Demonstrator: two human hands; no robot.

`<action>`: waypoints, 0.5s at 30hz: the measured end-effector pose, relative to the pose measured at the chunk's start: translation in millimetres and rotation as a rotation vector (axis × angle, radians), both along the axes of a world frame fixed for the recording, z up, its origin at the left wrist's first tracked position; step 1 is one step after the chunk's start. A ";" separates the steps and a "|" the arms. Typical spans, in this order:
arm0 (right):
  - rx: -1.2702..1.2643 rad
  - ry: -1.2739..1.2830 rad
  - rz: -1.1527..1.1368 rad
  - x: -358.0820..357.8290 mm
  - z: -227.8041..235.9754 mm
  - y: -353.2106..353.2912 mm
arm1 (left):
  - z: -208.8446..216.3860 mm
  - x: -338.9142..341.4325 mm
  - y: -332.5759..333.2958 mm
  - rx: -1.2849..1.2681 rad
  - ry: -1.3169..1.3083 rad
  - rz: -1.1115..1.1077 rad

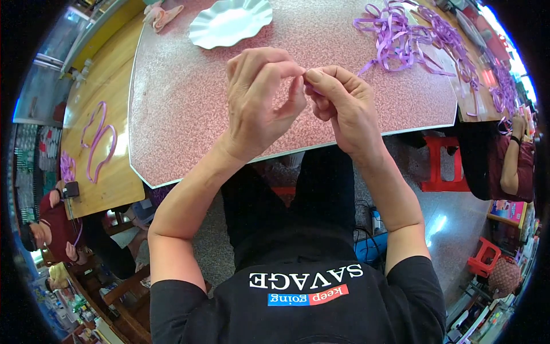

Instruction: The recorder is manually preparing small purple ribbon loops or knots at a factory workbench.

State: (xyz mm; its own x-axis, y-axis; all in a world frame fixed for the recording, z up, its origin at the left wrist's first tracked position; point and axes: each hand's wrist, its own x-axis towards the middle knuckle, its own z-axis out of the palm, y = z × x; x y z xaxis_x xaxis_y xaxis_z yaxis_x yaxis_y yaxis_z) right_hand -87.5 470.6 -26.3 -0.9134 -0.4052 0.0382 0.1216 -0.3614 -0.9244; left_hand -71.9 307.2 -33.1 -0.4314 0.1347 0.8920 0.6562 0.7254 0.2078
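Both my hands are raised over the pink speckled table, their fingertips meeting. My left hand is closed in a pinch, thumb and forefinger bent into a ring. My right hand pinches at the same spot, with its other fingers curled in. A hint of purple shows at the right fingers, but what the fingertips hold is too small to make out. Beyond my hands lies a white wavy-edged plate. To the far right is a loose heap of purple ribbons.
A pink cloth lies at the far left. Purple ribbon loops rest on the wooden table to the left, where a person sits. Another person sits at the right by more ribbons. A red stool stands underneath.
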 end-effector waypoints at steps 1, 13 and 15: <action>-0.013 -0.007 -0.010 -0.4 0.6 -0.1 | -0.9 -1.0 0.3 0.090 -0.009 -0.061; 0.285 0.403 -0.250 4.7 -8.9 -5.4 | 4.0 10.3 1.3 -0.056 -0.120 0.074; 0.324 0.512 -0.302 5.0 -9.7 -6.4 | 1.4 6.4 1.4 -0.074 -0.120 0.092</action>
State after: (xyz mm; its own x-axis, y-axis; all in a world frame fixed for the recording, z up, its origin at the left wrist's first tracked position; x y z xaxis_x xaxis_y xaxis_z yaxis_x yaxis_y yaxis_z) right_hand -82.5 464.2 -36.0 -0.8875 -0.1991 0.4155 -0.4230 -0.0054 -0.9061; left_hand -65.5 308.6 -31.7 -0.5475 0.1525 0.8228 0.5597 0.7977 0.2246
